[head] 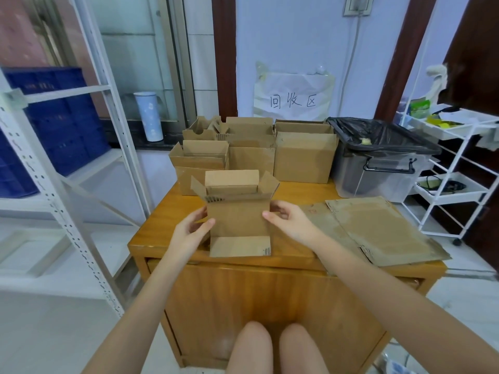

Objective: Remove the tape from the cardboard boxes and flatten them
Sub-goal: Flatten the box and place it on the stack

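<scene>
A small brown cardboard box (237,214) stands upright near the front of the wooden table (297,193), its top and bottom flaps open. My left hand (193,233) grips its left side, thumb on the front panel. My right hand (286,220) holds its right edge, thumb in front and fingers behind. A stack of flattened cardboard (378,230) lies on the table to the right. Several open boxes (302,155) stand at the back of the table.
A clear bin lined with a black bag (378,157) sits at the back right. A white wire cart (453,168) stands right of the table, a white metal rack (54,163) with blue crates on the left. My knees (275,349) are below the table front.
</scene>
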### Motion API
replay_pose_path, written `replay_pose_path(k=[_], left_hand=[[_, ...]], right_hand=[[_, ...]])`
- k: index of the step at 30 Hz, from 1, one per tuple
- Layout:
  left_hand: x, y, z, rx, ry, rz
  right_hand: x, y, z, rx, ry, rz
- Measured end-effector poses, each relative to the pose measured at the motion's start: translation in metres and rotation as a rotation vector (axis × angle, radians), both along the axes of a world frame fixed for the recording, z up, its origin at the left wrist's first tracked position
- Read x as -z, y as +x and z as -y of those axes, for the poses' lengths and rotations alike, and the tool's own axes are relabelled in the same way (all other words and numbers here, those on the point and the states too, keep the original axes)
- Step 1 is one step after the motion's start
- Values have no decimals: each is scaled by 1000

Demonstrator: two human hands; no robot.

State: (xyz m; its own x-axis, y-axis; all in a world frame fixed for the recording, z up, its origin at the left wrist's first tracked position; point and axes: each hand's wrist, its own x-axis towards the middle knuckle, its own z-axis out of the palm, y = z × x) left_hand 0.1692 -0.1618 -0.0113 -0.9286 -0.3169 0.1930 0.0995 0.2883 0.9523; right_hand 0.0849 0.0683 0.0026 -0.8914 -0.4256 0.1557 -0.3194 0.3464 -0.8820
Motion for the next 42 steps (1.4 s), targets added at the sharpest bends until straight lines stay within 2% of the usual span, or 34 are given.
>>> replay_pose_path(k=[6, 12, 17, 23, 27, 29, 31, 34, 37, 42], left_hand=[[-27, -8, -4, -78, -182, -10], [-37, -22, -22, -31, -448, 121], [-31, -36, -27, 31, -518, 296], [-18, -41, -36, 137, -473, 437], [-16, -46, -34, 163, -558, 486], [-14, -49, -33, 212, -577, 474], [-11, -49, -32, 293, -602, 447], [3, -53, -25, 335, -823, 391], [22, -52, -22, 338, -913, 368], [40, -50, -23, 256, -1098, 287]], right_hand=[[-29, -2, -8, 38, -45, 29], [-34, -8, -15, 165, -14, 191], [-30, -12, -15, 221, 12, 284], [-15, -20, -19, 284, 349, 129], [-10, -22, -22, 327, 659, -183], [-6, -23, -22, 246, 704, -308], [-1, -23, -20, 128, 734, -331], [10, -20, -16, 40, 892, -351], [21, -18, -10, -49, 896, -388], [35, -19, 2, -236, 896, -293]])
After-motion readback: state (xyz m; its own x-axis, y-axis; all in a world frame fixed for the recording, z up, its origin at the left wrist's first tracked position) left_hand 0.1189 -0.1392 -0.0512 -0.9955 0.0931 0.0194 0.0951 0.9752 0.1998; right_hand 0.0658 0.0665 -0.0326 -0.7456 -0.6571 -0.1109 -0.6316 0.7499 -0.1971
